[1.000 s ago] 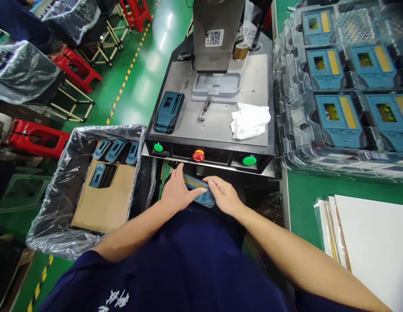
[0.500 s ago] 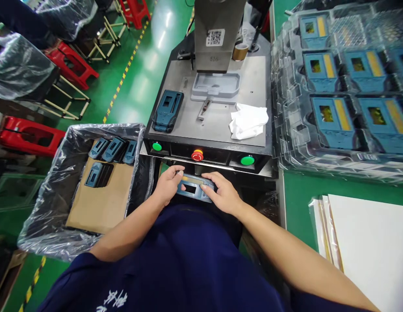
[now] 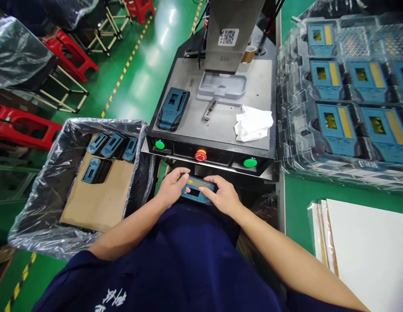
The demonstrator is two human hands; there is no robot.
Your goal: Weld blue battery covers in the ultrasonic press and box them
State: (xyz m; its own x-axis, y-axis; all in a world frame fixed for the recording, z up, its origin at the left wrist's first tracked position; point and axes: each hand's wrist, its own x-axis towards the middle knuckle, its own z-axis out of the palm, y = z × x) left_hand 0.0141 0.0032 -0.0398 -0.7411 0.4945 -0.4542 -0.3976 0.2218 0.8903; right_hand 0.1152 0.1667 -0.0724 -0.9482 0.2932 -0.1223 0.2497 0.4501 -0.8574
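Note:
Between my two hands, close to my body and below the machine's front edge, is a blue plastic housing point(image 3: 197, 195) with a dark window and a yellowish strip. My left hand point(image 3: 171, 187) grips its left end, thumb on top. My right hand point(image 3: 223, 196) is closed round the right end, its thumb lying over the face. Both hands' undersides are hidden. Another dark blue housing point(image 3: 173, 108) lies on the left of the machine's metal plate. Behind it to the right sits a grey fixture point(image 3: 222, 86), with a small metal clamp point(image 3: 210, 109) in front.
Green buttons point(image 3: 250, 162) and a red emergency stop point(image 3: 200, 155) line the machine's front. A white cloth point(image 3: 253, 123) lies on its plate. To the left stands a plastic-lined bin point(image 3: 141, 173) with several housings on cardboard. Clear trays point(image 3: 294, 143) of housings are stacked at right.
The view has shifted slightly, so the machine appears a little further right. Both hands keep hold of the housing, whose face now tilts a bit differently.

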